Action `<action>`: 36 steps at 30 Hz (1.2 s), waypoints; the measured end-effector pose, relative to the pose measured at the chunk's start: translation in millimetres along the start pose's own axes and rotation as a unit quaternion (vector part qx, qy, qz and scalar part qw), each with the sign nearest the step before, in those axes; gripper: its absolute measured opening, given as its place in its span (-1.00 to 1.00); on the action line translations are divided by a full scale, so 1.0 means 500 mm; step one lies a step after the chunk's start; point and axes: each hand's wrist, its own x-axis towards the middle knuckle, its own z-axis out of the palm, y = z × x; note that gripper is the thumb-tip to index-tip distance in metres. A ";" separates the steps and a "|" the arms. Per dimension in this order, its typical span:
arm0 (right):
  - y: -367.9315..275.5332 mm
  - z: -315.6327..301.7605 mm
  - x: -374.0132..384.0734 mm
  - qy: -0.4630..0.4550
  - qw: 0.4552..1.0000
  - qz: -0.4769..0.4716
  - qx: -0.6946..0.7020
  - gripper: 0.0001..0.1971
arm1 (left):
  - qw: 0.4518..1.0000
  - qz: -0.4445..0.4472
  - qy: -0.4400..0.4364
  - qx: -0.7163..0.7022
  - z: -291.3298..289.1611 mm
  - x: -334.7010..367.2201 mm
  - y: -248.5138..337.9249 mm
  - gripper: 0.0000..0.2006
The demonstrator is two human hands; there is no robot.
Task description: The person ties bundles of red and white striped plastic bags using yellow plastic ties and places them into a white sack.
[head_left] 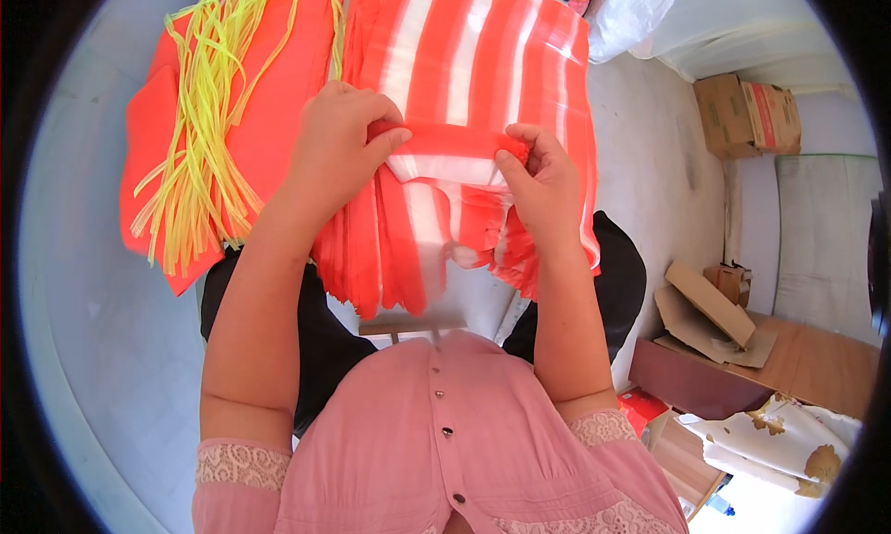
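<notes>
A thick stack of red-and-white striped sheets [492,51], thin and slightly see-through, lies in front of me. The near ends of several sheets hang down with ragged edges. Across the stack runs a folded edge of the top striped sheet [445,167]. My left hand [357,130] is closed on this fold at its left end, thumb pointing right. At the other end, my right hand [540,167] pinches the bunched red edge between thumb and fingers. To the left, a bundle of yellow-green strips [200,135] is spread over plain orange-red material [278,98].
A clear plastic bag [631,14] sits beyond the stack on the right. Farther right are a cardboard box [733,116], flattened cardboard [705,316] on a brown wooden surface [817,358], and a stained white cloth [780,441]. My dark-trousered knees flank the hanging sheet ends.
</notes>
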 end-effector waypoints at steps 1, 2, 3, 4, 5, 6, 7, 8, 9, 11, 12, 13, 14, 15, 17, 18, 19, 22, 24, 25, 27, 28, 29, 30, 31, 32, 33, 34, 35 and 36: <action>0.006 0.000 0.000 -0.010 1.000 0.014 -0.011 -0.70 | 0.999 0.016 0.002 0.036 0.004 0.005 -0.001 -0.86; 0.010 -0.001 0.000 -0.009 1.000 0.016 -0.010 -0.70 | 0.999 0.017 0.000 0.035 0.008 0.009 -0.002 -0.86; 0.013 -0.001 0.000 -0.018 0.999 0.022 -0.038 -0.70 | 0.996 0.044 0.009 0.074 0.013 0.012 -0.003 -0.85; 0.015 -0.002 0.000 -0.028 0.997 0.028 -0.065 -0.71 | 0.991 0.071 0.018 0.112 0.016 0.013 -0.003 -0.85; 0.013 -0.001 -0.002 -0.027 0.997 0.029 -0.064 -0.71 | 0.991 0.071 0.017 0.112 0.019 0.012 0.000 -0.85; 0.008 -0.002 -0.004 -0.034 0.995 0.026 -0.085 -0.71 | 0.983 0.082 0.035 0.162 0.025 0.012 0.005 -0.85; 0.002 -0.003 -0.005 -0.040 0.993 0.023 -0.105 -0.71 | 0.971 0.092 0.053 0.212 0.030 0.010 0.011 -0.85; -0.004 -0.003 -0.005 -0.039 0.993 0.025 -0.105 -0.71 | 0.972 0.093 0.052 0.211 0.032 0.008 0.019 -0.85; -0.010 -0.004 -0.005 -0.049 0.991 0.033 -0.120 -0.68 | 0.959 0.134 0.076 0.239 0.033 0.006 0.028 -0.84; -0.019 -0.005 -0.006 -0.058 0.988 0.043 -0.136 -0.66 | 0.943 0.176 0.099 0.264 0.050 0.006 0.043 -0.83; -0.024 -0.002 -0.006 -0.065 0.987 0.046 -0.142 -0.66 | 0.960 0.217 0.064 0.168 0.063 0.002 0.048 -0.83; -0.027 0.001 -0.006 -0.072 0.985 0.049 -0.149 -0.67 | 0.964 0.255 0.029 0.068 0.074 -0.003 0.051 -0.83; -0.022 0.005 -0.007 -0.073 0.985 0.049 -0.149 -0.67 | 0.964 0.254 0.028 0.069 0.083 -0.009 0.052 -0.83; -0.014 0.006 -0.006 -0.065 0.982 0.011 -0.176 -0.69 | 0.967 0.249 -0.023 0.047 0.094 -0.012 0.054 -0.81; -0.012 -0.001 -0.011 -0.054 0.977 -0.026 -0.204 -0.70 | 0.966 0.245 -0.074 0.022 0.105 -0.013 0.057 -0.78; -0.015 -0.006 -0.015 -0.052 0.971 -0.045 -0.228 -0.71 | 0.967 0.237 -0.087 0.023 0.106 -0.011 0.054 -0.77; -0.019 -0.012 -0.020 -0.049 0.965 -0.064 -0.251 -0.72 | 0.968 0.229 -0.101 0.023 0.105 -0.009 0.053 -0.75; -0.002 -0.045 -0.048 -0.019 0.954 -0.169 -0.248 -0.70 | 0.971 0.207 -0.120 0.015 0.100 -0.011 0.053 -0.71; 0.002 -0.073 -0.070 -0.060 0.937 -0.205 -0.277 -0.69 | 0.969 0.212 -0.121 0.026 0.100 -0.015 0.059 -0.69; 0.004 -0.081 -0.080 -0.103 0.917 -0.240 -0.303 -0.66 | 0.968 0.215 -0.124 0.038 0.100 -0.018 0.061 -0.66; 0.005 -0.074 -0.097 -0.117 0.918 -0.256 -0.279 -0.67 | 0.967 0.213 -0.128 0.046 0.096 -0.021 0.066 -0.64; 0.005 -0.070 -0.103 -0.132 0.919 -0.271 -0.253 -0.68 | 0.967 0.211 -0.133 0.056 0.095 -0.021 0.069 -0.61; 0.007 -0.069 -0.105 -0.130 0.919 -0.271 -0.256 -0.68 | 0.967 0.213 -0.131 0.055 0.095 -0.022 0.069 -0.61; 0.010 -0.066 -0.105 -0.128 0.915 -0.284 -0.257 -0.70 | 0.967 0.213 -0.131 0.046 0.095 -0.022 0.066 -0.61; 0.011 -0.064 -0.106 -0.126 0.911 -0.296 -0.258 -0.72 | 0.968 0.213 -0.130 0.038 0.095 -0.023 0.066 -0.60; 0.007 -0.063 -0.107 -0.126 0.910 -0.297 -0.259 -0.72 | 0.968 0.214 -0.129 0.038 0.092 -0.023 0.067 -0.60; 0.004 -0.060 -0.108 -0.115 0.932 -0.255 -0.230 -0.75 | 0.969 0.206 -0.136 0.030 0.089 -0.024 0.066 -0.60; -0.001 -0.057 -0.108 -0.105 0.951 -0.212 -0.200 -0.77 | 0.969 0.198 -0.144 0.022 0.086 -0.025 0.065 -0.61; -0.006 -0.054 -0.104 -0.106 0.950 -0.213 -0.200 -0.77 | 0.970 0.197 -0.143 0.023 0.083 -0.027 0.065 -0.61; -0.011 -0.052 -0.099 -0.098 0.973 -0.150 -0.145 -0.78 | 0.970 0.200 -0.134 0.023 0.083 -0.029 0.066 -0.63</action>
